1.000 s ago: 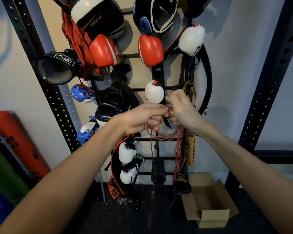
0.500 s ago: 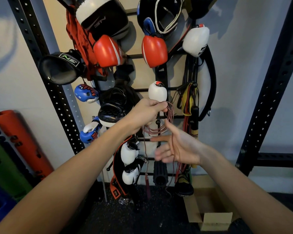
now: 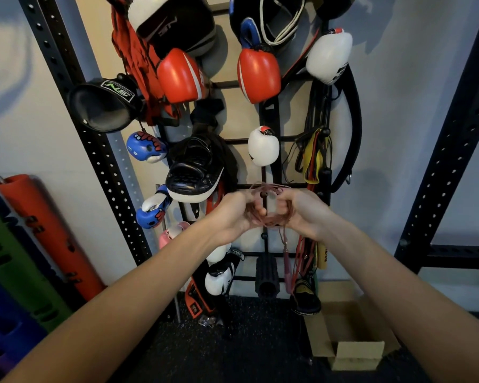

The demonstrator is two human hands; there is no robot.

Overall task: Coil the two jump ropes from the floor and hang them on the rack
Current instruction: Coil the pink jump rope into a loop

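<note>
In front of the rack's (image 3: 271, 114) middle bars, you have both hands close together at chest height; your left hand (image 3: 231, 215) and right hand (image 3: 303, 214) each curl their fingers round one side of the reddish jump rope (image 3: 268, 221); the rope is bunched into several loose loops between them, with one loop arching above the knuckles; a tail drops from the coil and ends in pinkish handles (image 3: 288, 275) hanging just beside the black foam roller (image 3: 266, 277); the coil is off the floor (image 3: 233, 341) and I cannot tell whether it touches any rack bar; on a peg up and to the right of your hands hangs a yellow, red and black bundle of cords (image 3: 314, 156); cannot tell if that is the second rope; a white glove (image 3: 263, 146) hangs just above the coil; two red gloves (image 3: 179, 76) hang higher up; an open cardboard box (image 3: 354, 346) sits on the floor at lower right.
</note>
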